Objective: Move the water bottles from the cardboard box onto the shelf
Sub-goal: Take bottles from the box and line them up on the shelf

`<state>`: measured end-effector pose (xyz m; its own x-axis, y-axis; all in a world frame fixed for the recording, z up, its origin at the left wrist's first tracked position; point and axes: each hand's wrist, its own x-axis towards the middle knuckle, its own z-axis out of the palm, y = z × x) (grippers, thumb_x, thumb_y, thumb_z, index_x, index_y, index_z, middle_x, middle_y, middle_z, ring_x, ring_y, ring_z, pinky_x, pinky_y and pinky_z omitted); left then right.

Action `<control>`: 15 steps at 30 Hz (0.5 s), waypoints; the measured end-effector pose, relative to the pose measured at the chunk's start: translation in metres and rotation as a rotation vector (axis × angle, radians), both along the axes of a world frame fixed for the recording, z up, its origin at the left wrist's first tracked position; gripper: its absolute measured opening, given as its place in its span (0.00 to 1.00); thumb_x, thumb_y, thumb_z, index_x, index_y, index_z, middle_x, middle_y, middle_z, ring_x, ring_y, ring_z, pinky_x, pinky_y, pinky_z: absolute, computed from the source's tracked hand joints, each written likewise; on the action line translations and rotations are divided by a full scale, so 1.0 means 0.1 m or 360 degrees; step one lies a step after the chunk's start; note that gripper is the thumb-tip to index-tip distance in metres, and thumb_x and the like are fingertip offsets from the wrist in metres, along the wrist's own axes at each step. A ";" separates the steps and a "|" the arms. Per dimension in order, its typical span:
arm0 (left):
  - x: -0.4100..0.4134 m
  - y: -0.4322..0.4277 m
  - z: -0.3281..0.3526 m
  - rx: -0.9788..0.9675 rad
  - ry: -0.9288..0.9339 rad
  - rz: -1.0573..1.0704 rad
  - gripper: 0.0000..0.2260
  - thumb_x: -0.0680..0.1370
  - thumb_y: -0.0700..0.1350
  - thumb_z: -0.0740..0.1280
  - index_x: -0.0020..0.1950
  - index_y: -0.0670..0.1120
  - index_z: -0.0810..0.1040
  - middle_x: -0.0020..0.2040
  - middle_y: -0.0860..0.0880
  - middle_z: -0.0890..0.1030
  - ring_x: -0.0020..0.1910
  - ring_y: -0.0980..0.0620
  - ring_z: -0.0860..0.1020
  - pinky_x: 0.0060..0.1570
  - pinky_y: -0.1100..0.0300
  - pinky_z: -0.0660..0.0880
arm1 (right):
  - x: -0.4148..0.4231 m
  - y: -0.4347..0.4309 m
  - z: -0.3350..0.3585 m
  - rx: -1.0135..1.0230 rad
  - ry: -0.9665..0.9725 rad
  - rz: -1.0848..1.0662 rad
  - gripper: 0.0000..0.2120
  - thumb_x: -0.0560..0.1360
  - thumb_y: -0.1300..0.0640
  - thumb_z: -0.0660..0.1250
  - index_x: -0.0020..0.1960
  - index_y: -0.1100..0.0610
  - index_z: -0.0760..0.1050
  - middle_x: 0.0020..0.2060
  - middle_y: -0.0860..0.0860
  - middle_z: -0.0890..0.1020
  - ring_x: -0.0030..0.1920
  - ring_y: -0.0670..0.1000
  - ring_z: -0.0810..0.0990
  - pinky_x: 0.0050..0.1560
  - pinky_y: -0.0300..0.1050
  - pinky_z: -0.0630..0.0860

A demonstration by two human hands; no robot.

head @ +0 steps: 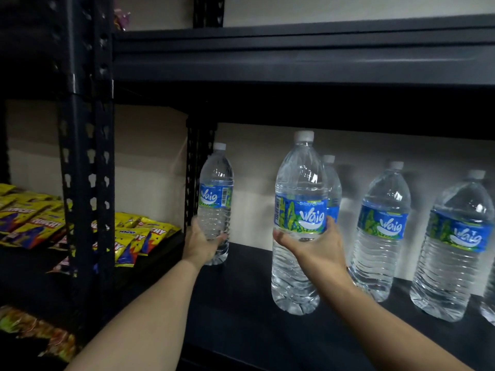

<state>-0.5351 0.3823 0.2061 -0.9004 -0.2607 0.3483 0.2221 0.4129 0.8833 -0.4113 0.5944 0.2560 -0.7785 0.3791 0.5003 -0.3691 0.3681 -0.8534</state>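
Observation:
My left hand [201, 243] grips a clear water bottle with a blue label [215, 194] at the far left of the dark shelf [241, 303], close to the back wall, upright. My right hand [313, 246] holds a second, nearer bottle [300, 210] around its label, upright, its base at or just above the shelf board. A bottle [332, 188] stands half hidden behind it. Two more bottles [380, 231] [452, 247] stand in a row to the right. The cardboard box is out of view.
A black perforated upright post [85, 167] divides this bay from the left bay, where yellow snack packets [128, 236] lie. The upper shelf beam [294, 62] hangs low over the bottle caps. Another bottle's edge [488, 309] shows at the far right.

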 end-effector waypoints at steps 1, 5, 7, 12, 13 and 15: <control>0.00 -0.01 -0.02 -0.0016 -0.0021 -0.0008 0.40 0.71 0.47 0.78 0.76 0.45 0.60 0.70 0.41 0.70 0.69 0.42 0.69 0.67 0.52 0.67 | -0.01 -0.01 -0.01 -0.0002 -0.0002 -0.0013 0.36 0.52 0.43 0.82 0.55 0.47 0.72 0.45 0.43 0.84 0.47 0.46 0.83 0.57 0.51 0.79; -0.05 -0.05 -0.07 -0.0048 -0.0086 -0.0090 0.36 0.73 0.47 0.76 0.75 0.44 0.61 0.69 0.44 0.73 0.69 0.44 0.71 0.65 0.56 0.67 | -0.04 -0.06 -0.02 -0.0070 0.0050 -0.0019 0.35 0.55 0.48 0.84 0.57 0.50 0.72 0.46 0.44 0.83 0.46 0.44 0.83 0.54 0.45 0.79; -0.08 -0.06 -0.08 -0.0039 -0.0127 -0.0124 0.32 0.74 0.46 0.75 0.73 0.43 0.62 0.68 0.44 0.75 0.67 0.44 0.73 0.62 0.58 0.67 | -0.04 -0.08 -0.02 -0.0099 0.0082 -0.0002 0.34 0.58 0.54 0.84 0.59 0.53 0.71 0.46 0.44 0.84 0.43 0.39 0.82 0.48 0.33 0.77; -0.09 -0.15 -0.35 -0.0269 -0.0330 -0.0198 0.38 0.75 0.49 0.73 0.78 0.49 0.54 0.69 0.46 0.75 0.67 0.44 0.74 0.67 0.53 0.69 | -0.12 -0.19 -0.03 -0.0116 0.0086 -0.0063 0.38 0.58 0.50 0.83 0.62 0.53 0.70 0.51 0.46 0.82 0.50 0.46 0.81 0.53 0.39 0.74; -0.09 -0.17 -0.40 -0.0319 -0.0344 -0.0169 0.39 0.75 0.50 0.73 0.78 0.50 0.52 0.69 0.46 0.75 0.67 0.43 0.74 0.67 0.53 0.69 | -0.14 -0.23 -0.02 -0.0117 0.0089 -0.0076 0.38 0.58 0.49 0.83 0.63 0.53 0.69 0.51 0.46 0.81 0.52 0.47 0.80 0.54 0.39 0.72; -0.10 -0.17 -0.47 -0.0349 -0.0324 -0.0125 0.40 0.75 0.53 0.72 0.79 0.50 0.51 0.70 0.46 0.75 0.67 0.41 0.75 0.65 0.51 0.70 | -0.21 -0.32 0.00 -0.0128 0.0109 -0.0090 0.37 0.60 0.50 0.83 0.62 0.54 0.68 0.52 0.45 0.78 0.53 0.47 0.78 0.54 0.38 0.69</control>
